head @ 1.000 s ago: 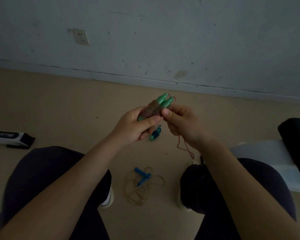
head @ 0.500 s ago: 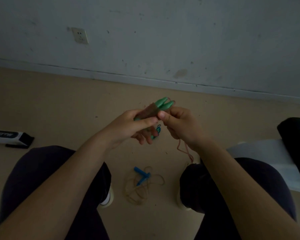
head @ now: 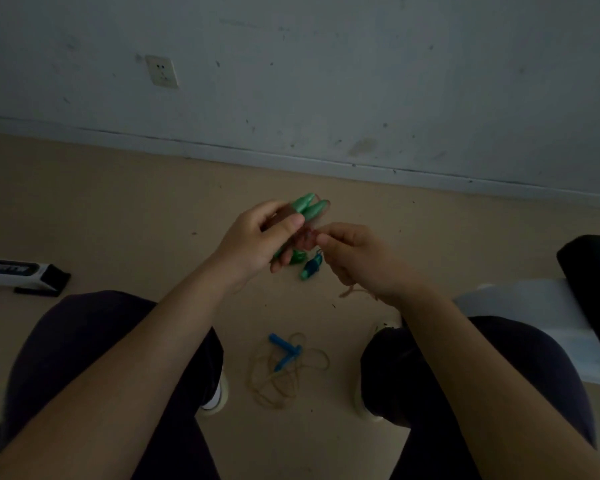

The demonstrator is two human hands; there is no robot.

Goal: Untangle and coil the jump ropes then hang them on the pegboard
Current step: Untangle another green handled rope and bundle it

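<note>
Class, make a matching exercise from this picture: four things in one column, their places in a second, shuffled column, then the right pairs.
1. green jump-rope handles
2. blue-handled jump rope
3. wall socket
4. black-and-white box

A. on the wall
B. on the floor between the feet
C. in the left hand
D. on the floor at far left

Pairs: 1-C, 2-B, 3-A, 4-D
</note>
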